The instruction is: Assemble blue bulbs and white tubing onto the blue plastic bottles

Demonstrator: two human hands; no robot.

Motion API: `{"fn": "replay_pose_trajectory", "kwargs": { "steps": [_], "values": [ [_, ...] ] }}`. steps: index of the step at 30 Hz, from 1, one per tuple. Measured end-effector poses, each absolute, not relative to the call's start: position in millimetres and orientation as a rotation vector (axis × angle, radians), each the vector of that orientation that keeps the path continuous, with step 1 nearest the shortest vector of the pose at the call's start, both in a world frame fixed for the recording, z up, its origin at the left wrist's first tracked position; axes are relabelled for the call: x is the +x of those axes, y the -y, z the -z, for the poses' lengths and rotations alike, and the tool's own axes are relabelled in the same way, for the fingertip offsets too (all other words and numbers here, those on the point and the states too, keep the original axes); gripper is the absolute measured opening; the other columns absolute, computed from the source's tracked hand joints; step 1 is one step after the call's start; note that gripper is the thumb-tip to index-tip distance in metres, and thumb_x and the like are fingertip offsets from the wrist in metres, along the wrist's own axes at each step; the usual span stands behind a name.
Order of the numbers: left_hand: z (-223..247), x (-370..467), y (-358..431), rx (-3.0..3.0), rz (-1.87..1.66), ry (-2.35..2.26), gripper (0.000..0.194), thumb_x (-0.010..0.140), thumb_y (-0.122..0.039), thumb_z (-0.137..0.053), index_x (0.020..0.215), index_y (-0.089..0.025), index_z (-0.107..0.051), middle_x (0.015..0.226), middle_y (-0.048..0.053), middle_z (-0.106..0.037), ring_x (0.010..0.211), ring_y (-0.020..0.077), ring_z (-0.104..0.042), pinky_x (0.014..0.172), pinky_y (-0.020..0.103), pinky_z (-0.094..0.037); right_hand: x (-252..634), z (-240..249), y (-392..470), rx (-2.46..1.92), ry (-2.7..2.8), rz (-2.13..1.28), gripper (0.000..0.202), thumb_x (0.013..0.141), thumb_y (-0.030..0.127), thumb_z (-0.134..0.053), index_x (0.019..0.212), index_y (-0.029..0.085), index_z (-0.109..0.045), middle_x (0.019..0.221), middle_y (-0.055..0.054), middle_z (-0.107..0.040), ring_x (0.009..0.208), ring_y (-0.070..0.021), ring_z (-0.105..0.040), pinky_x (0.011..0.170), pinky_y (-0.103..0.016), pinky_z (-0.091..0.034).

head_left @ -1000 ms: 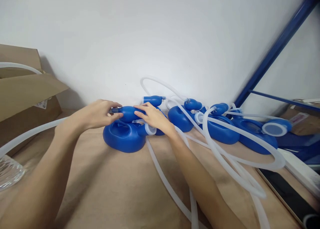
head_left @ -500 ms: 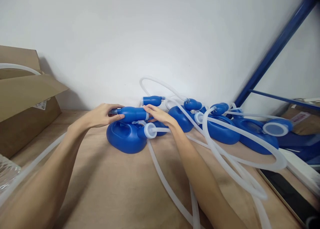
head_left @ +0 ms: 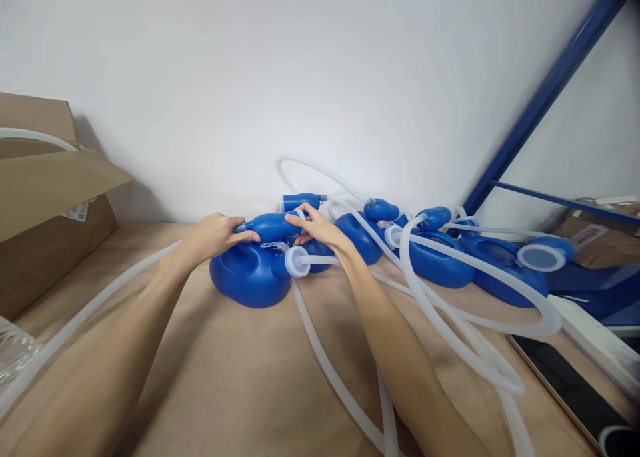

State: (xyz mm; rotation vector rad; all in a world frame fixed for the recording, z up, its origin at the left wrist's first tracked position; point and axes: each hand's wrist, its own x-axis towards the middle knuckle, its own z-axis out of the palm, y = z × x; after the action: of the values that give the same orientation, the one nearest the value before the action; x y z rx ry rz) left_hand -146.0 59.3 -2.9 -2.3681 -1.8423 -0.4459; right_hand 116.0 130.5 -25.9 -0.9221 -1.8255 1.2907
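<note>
A blue urinal funnel [head_left: 271, 227], bulged in the middle, is held between both hands above a blue urinal bottle [head_left: 245, 285]. My left hand [head_left: 220, 237] is closed at its narrow end, where a clear tube [head_left: 100, 299] joins it and runs back to the lower left. Around the wide, white-rimmed end, my right hand [head_left: 316, 227] is closed with the thumb and fingers. The funnel tilts slightly, its wide end higher. Below, the bottle has a white cap [head_left: 297, 262] with another tube leading right under my right wrist. A pale strap lies between funnel and bottle.
More blue urinal bottles [head_left: 440, 264] with funnels and looping tubes [head_left: 480, 370] stand along the right. An open cardboard box [head_left: 55, 244] is at the left, with clear plastic [head_left: 15, 350] below it. A dark phone [head_left: 565, 384] lies front right beside a blue frame [head_left: 545, 97].
My left hand has moved right and turned at the tube end. The funnel has shifted right, its wide end tipping up, and my right fingers have wrapped farther round it. The view has shifted slightly.
</note>
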Motion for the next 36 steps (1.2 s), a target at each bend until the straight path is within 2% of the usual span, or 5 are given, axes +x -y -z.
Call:
{"fn": "replay_pose_trajectory", "kwargs": {
  "steps": [15, 18, 23, 31, 36],
  "values": [
    [8, -162, -62, -2.203, 0.439, 2.136, 0.065, 0.085, -0.085, -0.042, 0.066, -0.024, -0.056, 0.068, 0.011, -0.068, 0.071, 0.0295, -0.065, 0.063, 0.034, -0.037, 136, -19, -107, -0.829, 1.690, -0.752, 0.042, 0.096, 0.068, -0.056, 0.107, 0.027, -0.056, 0.081, 0.005, -0.053, 0.057, -0.0131, -0.065, 0.059, -0.026, -0.054],
    [0, -175, -61, -2.250, 0.490, 2.145, 0.068, 0.093, -0.077, -0.036, 0.104, -0.018, -0.069, 0.106, 0.016, -0.076, 0.100, 0.0346, -0.069, 0.079, 0.037, -0.048, 147, -35, -92, -0.858, 1.765, -0.666, 0.044, 0.096, 0.066, -0.058, 0.126, 0.033, -0.058, 0.088, 0.003, -0.057, 0.058, -0.0122, -0.061, 0.063, -0.028, -0.054],
    [-15, -185, -46, -2.258, 0.864, 2.133, 0.074, 0.100, -0.068, -0.039, 0.146, -0.011, -0.054, 0.161, 0.022, -0.046, 0.150, 0.0403, -0.039, 0.121, 0.051, -0.034, 137, -35, -82, -0.842, 1.853, -0.709, 0.043, 0.101, 0.060, -0.053, 0.135, 0.034, -0.052, 0.102, 0.000, -0.061, 0.066, -0.0125, -0.062, 0.069, -0.029, -0.055],
    [-54, -116, 3, -2.438, 0.889, 1.790, 0.098, 0.071, -0.086, -0.067, 0.148, -0.026, -0.056, 0.141, 0.010, -0.069, 0.123, 0.0387, -0.065, 0.103, 0.045, -0.052, 95, -26, -55, -0.766, 1.945, -0.584, 0.039, 0.104, 0.064, -0.042, 0.119, 0.030, -0.055, 0.090, 0.001, -0.063, 0.083, -0.0188, -0.068, 0.083, -0.032, -0.054],
    [-42, -93, 0, -2.344, 0.811, 1.685, 0.080, 0.077, -0.078, -0.063, 0.134, -0.022, -0.064, 0.110, 0.010, -0.077, 0.098, 0.0350, -0.073, 0.084, 0.039, -0.054, 97, -27, -48, -0.820, 1.933, -0.384, 0.039, 0.108, 0.055, -0.035, 0.112, 0.027, -0.062, 0.085, -0.002, -0.063, 0.086, -0.0232, -0.069, 0.079, -0.033, -0.053]
  ]
}}
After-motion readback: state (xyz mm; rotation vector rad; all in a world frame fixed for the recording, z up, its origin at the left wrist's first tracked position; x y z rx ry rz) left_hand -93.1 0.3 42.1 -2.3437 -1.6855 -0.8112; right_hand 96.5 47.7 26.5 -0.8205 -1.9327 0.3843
